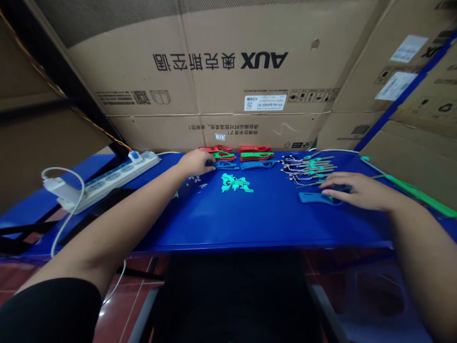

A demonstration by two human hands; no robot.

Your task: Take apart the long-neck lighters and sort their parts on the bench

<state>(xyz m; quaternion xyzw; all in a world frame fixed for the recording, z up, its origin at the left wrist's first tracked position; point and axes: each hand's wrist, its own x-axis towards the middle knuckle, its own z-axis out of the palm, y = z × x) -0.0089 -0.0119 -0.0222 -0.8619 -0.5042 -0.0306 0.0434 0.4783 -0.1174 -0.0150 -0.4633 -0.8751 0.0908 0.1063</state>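
Observation:
On the left, my left hand [195,163] reaches to the back of the blue table, its fingers closed at the end of a blue plastic shell half [225,166]. Red shell halves [216,148] and green shell halves [223,155] lie just behind it. My right hand [352,190] rests at the right with its fingers curled over another blue shell half [314,198], which lies near the table surface. Directly behind that hand is a bundle of thin metal rods with mint-green parts and white wires [314,166]. Small mint-green plastic pieces [235,183] form a pile between my hands.
More red, green and blue shell halves [257,156] are stacked at the back centre. Tiny clear parts [194,180] lie by my left forearm. A white power strip [110,181] with cables stands left. A long green tool [421,195] lies right. Cardboard [221,100] walls the back.

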